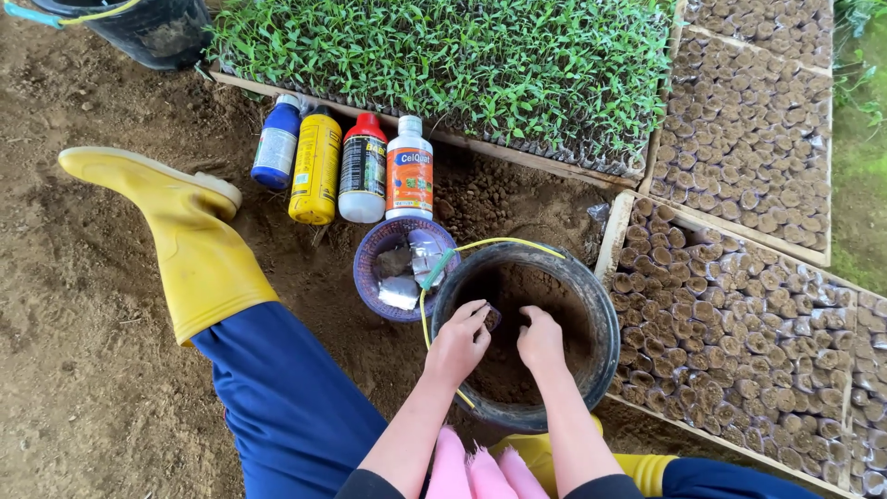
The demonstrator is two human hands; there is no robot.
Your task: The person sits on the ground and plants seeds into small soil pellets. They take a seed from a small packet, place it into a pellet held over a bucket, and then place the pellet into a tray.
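What the left hand (459,344) pinches at its fingertips is small, dark and hard to make out. Both hands sit inside a black bucket (591,305) of soil, the right hand (540,340) curled with fingers pressed together on the dirt. Just beside the bucket stand a purple basket (370,277) of foil packets, four bottles (344,166) and trays of soil-filled seedling bags (739,305).

fingertips (482,314) hidden in bucket (591,305) soil | top-left bucket (139,32) cut off

Head camera looks steeply down, close above bucket (601,305).
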